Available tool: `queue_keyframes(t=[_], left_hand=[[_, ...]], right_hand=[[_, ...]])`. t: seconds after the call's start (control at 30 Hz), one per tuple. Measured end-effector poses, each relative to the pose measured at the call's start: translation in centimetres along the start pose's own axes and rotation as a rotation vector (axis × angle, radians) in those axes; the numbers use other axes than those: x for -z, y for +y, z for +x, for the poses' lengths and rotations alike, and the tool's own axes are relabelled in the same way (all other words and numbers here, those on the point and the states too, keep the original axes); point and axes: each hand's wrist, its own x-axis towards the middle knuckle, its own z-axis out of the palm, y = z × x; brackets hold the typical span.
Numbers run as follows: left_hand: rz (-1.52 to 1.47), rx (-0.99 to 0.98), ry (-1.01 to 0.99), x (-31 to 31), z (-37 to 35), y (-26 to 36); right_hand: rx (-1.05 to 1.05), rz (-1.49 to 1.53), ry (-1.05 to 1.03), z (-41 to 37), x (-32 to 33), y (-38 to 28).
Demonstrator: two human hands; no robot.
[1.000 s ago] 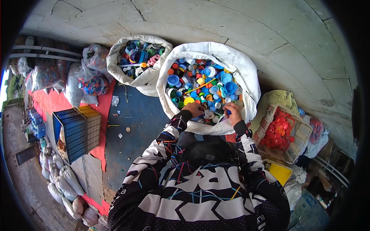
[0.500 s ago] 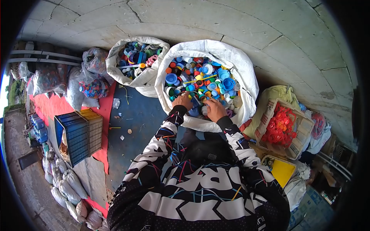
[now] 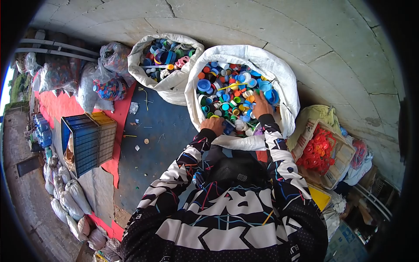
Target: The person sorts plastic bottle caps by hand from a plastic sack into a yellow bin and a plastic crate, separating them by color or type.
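A large white woven sack (image 3: 286, 78) with a rolled rim stands in front of me, filled with mixed plastic bottle caps (image 3: 227, 97) in many colours. At its near left side, my left hand (image 3: 212, 125) is curled, with a yellow cap (image 3: 215, 116) at the fingertips. Farther right, my right hand (image 3: 262, 107) reaches down onto the caps with fingers stretched out, close to a large blue cap (image 3: 272, 96). Its fingertips are partly hidden among the caps. A yellow stick (image 3: 232, 86) lies across the pile.
Left of it stands a smaller white sack (image 3: 168, 89) of caps and plastic pieces. A crate (image 3: 345, 153) of red plastic parts sits at right, above a yellow container (image 3: 318, 198). A blue crate (image 3: 89, 142) rests on its side at left. A concrete wall (image 3: 279, 26) rises behind.
My hands have moved apart: the right went up and right across the caps, while the left shifted slightly down and right. A yellow cap now shows at the left fingertips. The view has shifted slightly.
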Motion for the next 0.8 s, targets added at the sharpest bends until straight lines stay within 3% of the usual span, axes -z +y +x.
queue_keyframes(t=[0.17, 0.3, 0.43, 0.6, 0.67, 0.77, 0.8], left_hand=[[0.055, -0.051, -0.097, 0.2, 0.6, -0.8], [0.064, -0.107, -0.214, 0.0, 1.6, -1.5], [0.041, -0.075, -0.209, 1.5, 1.5, -0.4], [-0.175, -0.001, -0.156, 1.9, 1.0, -0.6], [-0.346, -0.041, -0.117, 0.8, 0.9, -2.0], [-0.727, -0.106, -0.103, -0.2, 0.4, -4.2], [-0.725, -0.086, -0.099, -0.2, 0.1, -4.8]], right_hand=[[0.072, -0.006, 0.32, 0.8, 1.0, 3.8], [0.226, 0.176, 0.214, -1.4, 1.6, 0.1], [0.519, 0.263, -0.064, -2.1, -1.6, -4.5], [0.173, 0.067, -0.111, 0.5, -3.8, -5.5], [0.188, 0.085, 0.186, 0.7, -5.5, -4.8], [0.094, -0.008, -0.036, 1.3, -4.8, -4.7], [0.078, -0.039, -0.08, 1.5, -4.8, -4.7]])
